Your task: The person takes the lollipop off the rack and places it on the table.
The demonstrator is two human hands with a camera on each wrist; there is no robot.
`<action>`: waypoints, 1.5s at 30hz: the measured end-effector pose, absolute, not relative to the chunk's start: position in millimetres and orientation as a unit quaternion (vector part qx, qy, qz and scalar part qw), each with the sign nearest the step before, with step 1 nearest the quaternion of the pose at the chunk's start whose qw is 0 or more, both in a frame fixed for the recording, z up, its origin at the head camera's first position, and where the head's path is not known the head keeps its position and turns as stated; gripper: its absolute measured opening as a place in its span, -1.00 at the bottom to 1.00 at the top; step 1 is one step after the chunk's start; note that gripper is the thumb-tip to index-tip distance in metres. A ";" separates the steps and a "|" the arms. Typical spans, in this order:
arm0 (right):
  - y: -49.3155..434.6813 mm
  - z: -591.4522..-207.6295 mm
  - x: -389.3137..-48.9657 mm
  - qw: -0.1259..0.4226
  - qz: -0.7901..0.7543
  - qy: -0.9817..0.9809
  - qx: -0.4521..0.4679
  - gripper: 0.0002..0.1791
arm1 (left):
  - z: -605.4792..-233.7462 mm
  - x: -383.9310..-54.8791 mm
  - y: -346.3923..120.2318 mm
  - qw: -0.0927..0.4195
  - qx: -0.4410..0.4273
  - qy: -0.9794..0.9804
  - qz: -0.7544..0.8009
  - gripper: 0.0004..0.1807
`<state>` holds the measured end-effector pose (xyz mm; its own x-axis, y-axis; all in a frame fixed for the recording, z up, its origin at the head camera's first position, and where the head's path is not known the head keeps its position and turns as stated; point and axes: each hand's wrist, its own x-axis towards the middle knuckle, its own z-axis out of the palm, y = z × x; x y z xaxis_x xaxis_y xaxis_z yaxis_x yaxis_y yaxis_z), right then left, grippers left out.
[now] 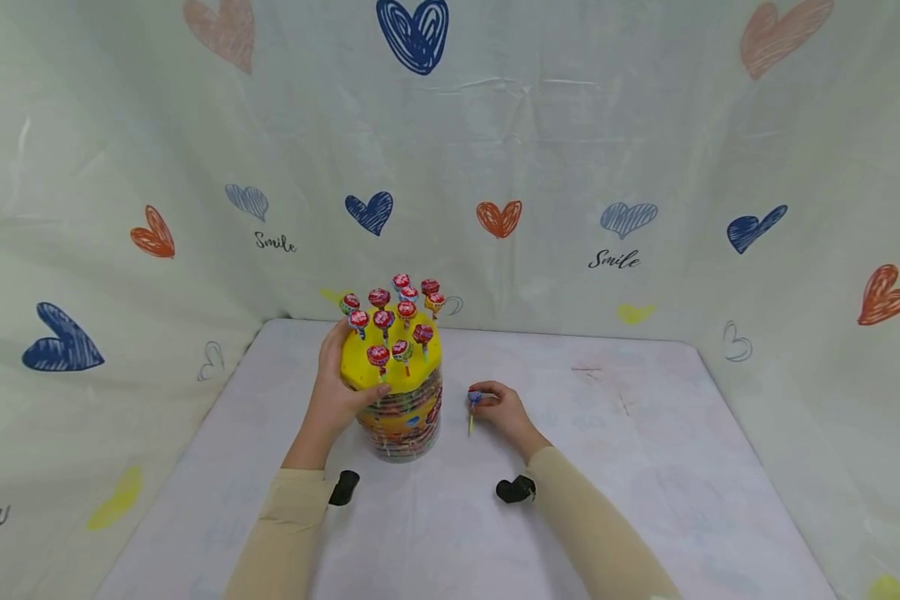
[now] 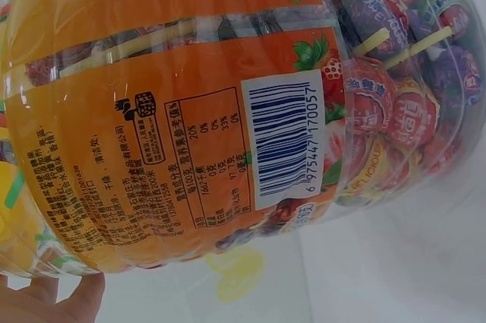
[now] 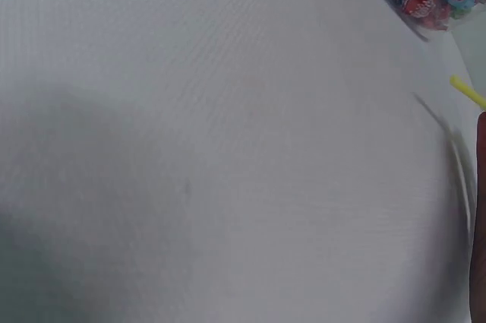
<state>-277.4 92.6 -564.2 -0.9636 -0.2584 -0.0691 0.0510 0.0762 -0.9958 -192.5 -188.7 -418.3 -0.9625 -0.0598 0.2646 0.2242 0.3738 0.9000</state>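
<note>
The head view looks forward and down from behind both arms, far enough back to take in the left grip, the right grip, most of the bench and the heart-printed backdrop beyond. The left wrist view, turned sideways, sits very close to the lollipop jar, facing its barcode. The right wrist view skims low over the bench, catching a yellow lollipop stick at its right edge. All three share the jar, only its base corner showing at right wrist.
</note>
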 end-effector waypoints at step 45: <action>94.0 -579.2 -278.1 0.078 -0.557 0.820 -0.103 -0.56 | -419.9 -190.4 -188.8 0.144 -0.076 -0.804 -0.573 0.10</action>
